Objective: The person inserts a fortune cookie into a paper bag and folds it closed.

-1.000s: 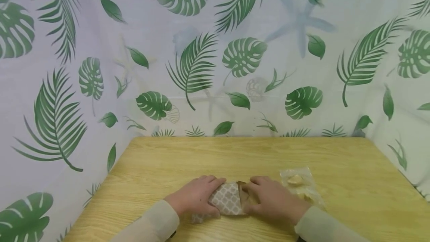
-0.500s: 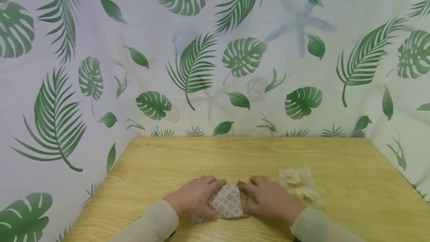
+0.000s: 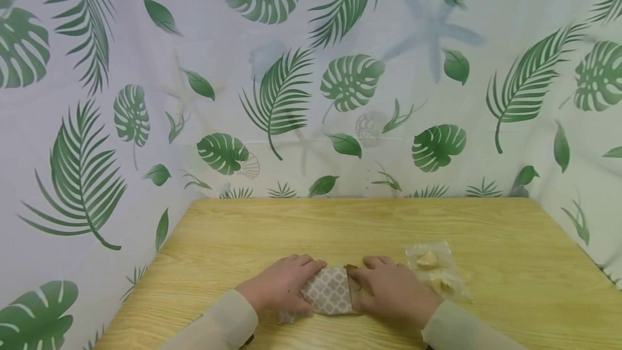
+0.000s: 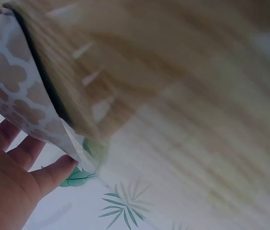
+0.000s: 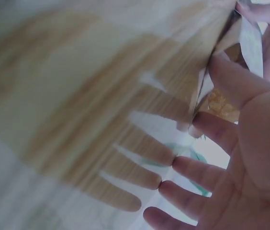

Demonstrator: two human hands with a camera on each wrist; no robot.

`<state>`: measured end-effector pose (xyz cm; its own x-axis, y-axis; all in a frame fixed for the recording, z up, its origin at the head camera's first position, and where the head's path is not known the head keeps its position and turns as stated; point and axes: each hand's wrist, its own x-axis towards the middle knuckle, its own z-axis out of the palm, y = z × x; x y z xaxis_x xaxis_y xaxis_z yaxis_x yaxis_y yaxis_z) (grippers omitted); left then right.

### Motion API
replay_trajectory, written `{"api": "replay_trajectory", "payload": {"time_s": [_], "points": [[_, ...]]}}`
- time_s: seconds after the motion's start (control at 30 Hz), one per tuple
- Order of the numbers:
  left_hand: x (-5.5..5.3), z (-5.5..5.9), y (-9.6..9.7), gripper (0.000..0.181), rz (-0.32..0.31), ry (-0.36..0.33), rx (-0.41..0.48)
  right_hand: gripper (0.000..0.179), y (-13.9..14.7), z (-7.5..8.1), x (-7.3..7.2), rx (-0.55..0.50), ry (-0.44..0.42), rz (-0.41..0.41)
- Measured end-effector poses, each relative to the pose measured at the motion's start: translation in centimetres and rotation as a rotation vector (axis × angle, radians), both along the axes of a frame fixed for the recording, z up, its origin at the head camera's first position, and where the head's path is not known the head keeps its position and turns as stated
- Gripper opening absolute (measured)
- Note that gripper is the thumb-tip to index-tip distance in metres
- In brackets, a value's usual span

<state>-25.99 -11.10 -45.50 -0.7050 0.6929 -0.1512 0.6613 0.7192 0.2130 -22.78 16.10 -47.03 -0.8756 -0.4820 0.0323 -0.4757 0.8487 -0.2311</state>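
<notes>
On the wooden table, a package in grey-beige paper with a white lattice pattern [image 3: 326, 290] lies between both hands. My left hand [image 3: 282, 287] grips its left part, thumb at the near edge and fingers at the far edge; a bit of the same paper pokes out below the palm. At the right end, where the brown inside of the paper shows, my right hand [image 3: 391, 288] pinches the edge between thumb and fingers. Something golden-brown [image 5: 222, 103] shows within that open end in the right wrist view; its kind is unclear.
Just beyond the right hand lies a clear plastic bag [image 3: 437, 266] with yellowish pieces in it. The table [image 3: 340, 226] reaches back to a white curtain [image 3: 301, 177] printed with green leaves; more of it hangs at both sides.
The right hand has shifted slightly over the package's right end, and less of the brown inside shows. The left hand stays almost in place.
</notes>
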Motion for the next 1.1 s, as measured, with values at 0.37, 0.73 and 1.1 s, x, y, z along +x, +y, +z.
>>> {"api": "replay_trajectory", "payload": {"time_s": [0.37,0.73,1.1], "points": [[0.6,0.2,0.2,0.103,0.029,-0.056,0.0,0.035,1.5,0.7,0.0,-0.178,-0.074,0.104],[0.6,0.2,0.5,0.114,0.025,-0.055,-0.028,0.042,3.3,1.2,0.9,-0.042,-0.18,0.333],[0.6,0.2,0.2,0.114,0.026,-0.025,-0.038,0.055,3.8,1.3,0.8,0.004,-0.115,0.429]]}}
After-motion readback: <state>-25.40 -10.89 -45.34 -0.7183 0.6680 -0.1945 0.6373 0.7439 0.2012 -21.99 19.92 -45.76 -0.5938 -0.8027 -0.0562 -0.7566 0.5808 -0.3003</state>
